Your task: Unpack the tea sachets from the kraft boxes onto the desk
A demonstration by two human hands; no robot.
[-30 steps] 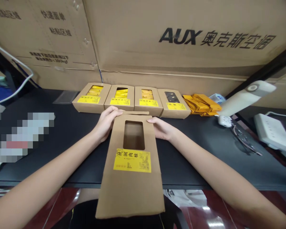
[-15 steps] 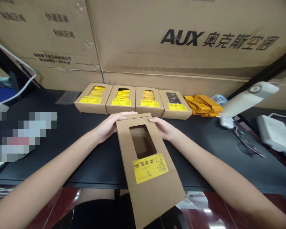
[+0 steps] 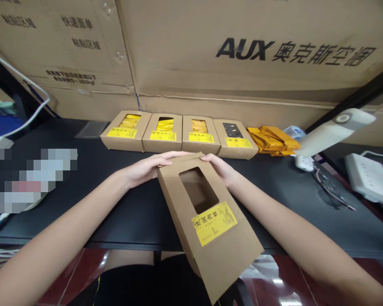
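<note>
Both of my hands hold a brown cardboard box (image 3: 185, 221) by its far end, over the front edge of the desk. It has a cut-out window, dark inside, and a yellow label; a long flap sticks out towards me. My left hand (image 3: 147, 168) is closed round the far left corner. At the far right corner grips my right hand (image 3: 218, 168), thumb on top; its other fingers are hidden behind the box. Beyond my hands, several similar boxes (image 3: 164, 146) stand in a row, with yellow, orange or black packets showing in their windows.
Orange packets (image 3: 271, 142) lie in a pile right of the row. Farther right are a pale bottle (image 3: 335, 131) leaning over, glasses (image 3: 333, 189) and a white power strip (image 3: 368, 176). Large cardboard (image 3: 242, 25) stands along the back. A blurred-out object (image 3: 35, 180) lies at left.
The near end of the box has swung to the right, and its left side now shows more. My hands keep their hold at the far end.
</note>
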